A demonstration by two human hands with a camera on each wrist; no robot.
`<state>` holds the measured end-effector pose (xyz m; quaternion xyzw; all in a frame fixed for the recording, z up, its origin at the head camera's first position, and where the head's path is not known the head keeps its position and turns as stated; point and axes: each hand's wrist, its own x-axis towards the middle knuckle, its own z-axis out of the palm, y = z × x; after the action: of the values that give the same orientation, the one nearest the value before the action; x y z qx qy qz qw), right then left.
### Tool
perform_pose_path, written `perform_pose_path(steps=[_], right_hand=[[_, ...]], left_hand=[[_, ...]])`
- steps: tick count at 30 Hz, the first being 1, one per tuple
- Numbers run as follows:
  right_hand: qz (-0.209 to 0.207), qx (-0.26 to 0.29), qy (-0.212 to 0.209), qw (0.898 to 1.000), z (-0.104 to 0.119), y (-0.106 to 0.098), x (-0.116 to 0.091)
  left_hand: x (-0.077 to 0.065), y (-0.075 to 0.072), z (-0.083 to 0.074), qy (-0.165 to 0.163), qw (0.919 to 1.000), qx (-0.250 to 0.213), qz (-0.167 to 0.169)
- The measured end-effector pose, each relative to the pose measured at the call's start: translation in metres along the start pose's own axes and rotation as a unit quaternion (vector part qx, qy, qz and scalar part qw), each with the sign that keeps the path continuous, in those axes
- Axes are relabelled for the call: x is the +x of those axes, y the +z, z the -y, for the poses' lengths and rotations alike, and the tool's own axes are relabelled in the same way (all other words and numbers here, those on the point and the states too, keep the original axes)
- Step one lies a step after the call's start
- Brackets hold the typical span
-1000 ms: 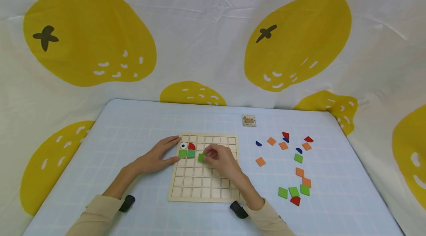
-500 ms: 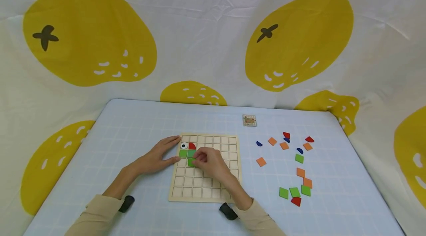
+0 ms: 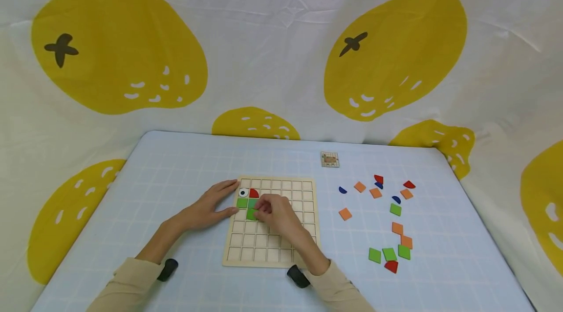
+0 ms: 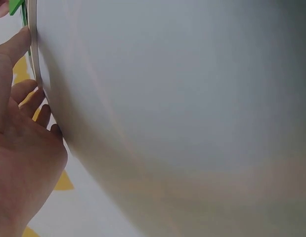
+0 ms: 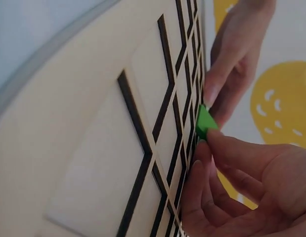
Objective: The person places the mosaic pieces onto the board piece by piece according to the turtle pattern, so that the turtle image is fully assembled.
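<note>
My right hand (image 3: 279, 216) pinches a green square tile (image 3: 251, 214) between thumb and fingertips. The tile is over the wooden grid board (image 3: 286, 185), at the third row, second column. In the right wrist view that tile (image 5: 205, 121) is tilted against the board, so I cannot tell whether it is seated. My left hand (image 3: 206, 209) touches the board's left edge with its fingers extended. Above the pinched tile, the board holds a white eye tile (image 3: 243, 193), a red quarter-round tile (image 3: 254, 193) and two green squares, the left one (image 3: 242, 203) fully visible.
Loose tiles lie right of the board: orange squares (image 3: 345, 214), green squares (image 3: 375, 255), red quarter-rounds (image 3: 391, 266) and blue half-rounds (image 3: 396, 199). A small picture card (image 3: 330, 159) lies farther back on the pale table (image 3: 184, 155). A patterned curtain (image 3: 264, 57) hangs behind.
My right hand has carried the green square leftward across the board to below the other green tiles, then shifted it slightly in the last half second. The left hand has stayed put.
</note>
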<state>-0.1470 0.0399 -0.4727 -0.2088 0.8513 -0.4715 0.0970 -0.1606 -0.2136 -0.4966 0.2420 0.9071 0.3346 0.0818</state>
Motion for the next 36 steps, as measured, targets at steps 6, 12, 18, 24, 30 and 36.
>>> perform_pose_path(steps=[6, 12, 18, 24, 30, 36], right_hand=[[0.014, -0.012, 0.002, 1.0, 0.002, -0.005, 0.001], [0.006, -0.025, 0.016, 1.0, 0.005, -0.004, 0.002], [-0.013, -0.033, 0.014, 0.999, 0.008, -0.001, -0.001], [0.003, -0.014, 0.0, 1.0, 0.004, -0.006, -0.006], [0.005, -0.017, -0.014, 1.0, -0.004, -0.016, -0.016], [0.004, -0.028, -0.023, 0.999, -0.013, -0.029, -0.027]], left_hand=[[0.002, 0.002, 0.0, 0.008, 1.0, -0.002, 0.0], [0.003, 0.002, 0.0, 0.006, 1.0, -0.005, 0.003], [0.002, 0.001, -0.002, 0.01, 0.9999, -0.001, -0.002], [0.0, 0.001, -0.003, 0.009, 0.9999, -0.005, -0.003], [-0.001, 0.0, -0.004, -0.003, 1.0, -0.001, 0.001], [0.0, 0.0, -0.002, -0.014, 0.9999, -0.001, 0.008]])
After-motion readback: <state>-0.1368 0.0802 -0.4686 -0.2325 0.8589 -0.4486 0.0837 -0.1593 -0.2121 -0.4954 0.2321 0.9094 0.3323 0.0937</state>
